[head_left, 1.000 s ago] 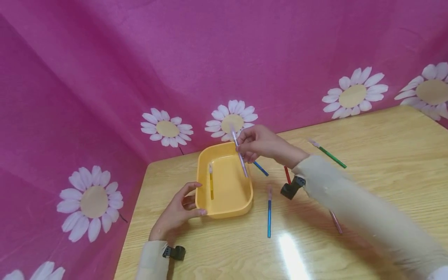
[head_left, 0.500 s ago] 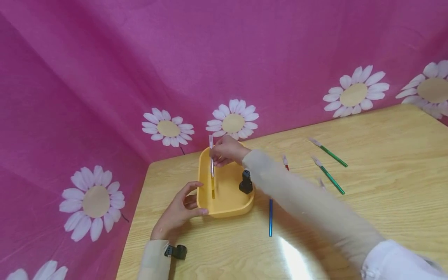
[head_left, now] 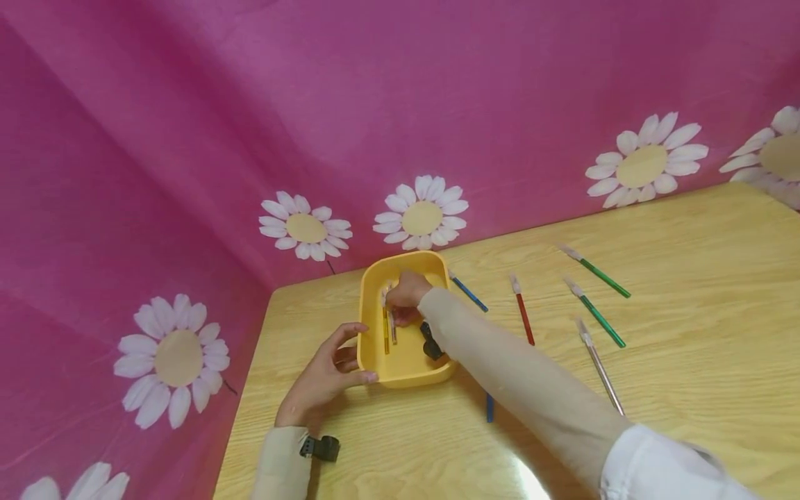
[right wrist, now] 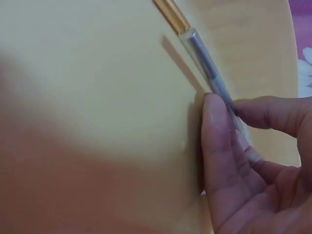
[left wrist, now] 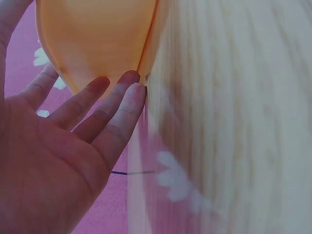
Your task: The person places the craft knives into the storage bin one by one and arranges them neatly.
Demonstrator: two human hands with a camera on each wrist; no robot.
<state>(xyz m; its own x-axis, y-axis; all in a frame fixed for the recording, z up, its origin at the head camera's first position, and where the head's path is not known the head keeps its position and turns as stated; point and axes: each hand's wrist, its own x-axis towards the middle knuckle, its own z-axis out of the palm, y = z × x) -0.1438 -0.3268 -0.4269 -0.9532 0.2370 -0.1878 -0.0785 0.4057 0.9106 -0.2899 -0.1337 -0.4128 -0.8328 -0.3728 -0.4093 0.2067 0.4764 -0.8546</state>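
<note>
A yellow tray [head_left: 414, 379] sits near the table's far left corner. A yellow brush [head_left: 385, 330] lies on the tray's floor. My right hand [head_left: 401, 303] reaches down into the tray and pinches a purple brush [head_left: 392, 326] between thumb and fingers, low over the floor beside the yellow brush. The right wrist view shows that pinch [right wrist: 229, 109] on the purple brush [right wrist: 207, 68], with the yellow brush [right wrist: 170, 12] just beyond it. My left hand [head_left: 350, 354] rests against the tray's near left corner. Its fingers [left wrist: 114, 105] lie straight on the tray's outer wall [left wrist: 97, 44].
Loose brushes lie on the wooden table [head_left: 687, 347] right of the tray: a blue one [head_left: 469, 295], a red one [head_left: 522, 318], two green ones [head_left: 596, 271] [head_left: 598, 321], a pale pink one [head_left: 601, 368]. Another blue brush [head_left: 489, 408] shows under my right sleeve. Pink daisy cloth [head_left: 300, 139] rises behind and left.
My right hand has carried the purple brush leftward from above the tray's right rim and lowered it into the tray beside the yellow brush. The left hand has stayed on the tray.
</note>
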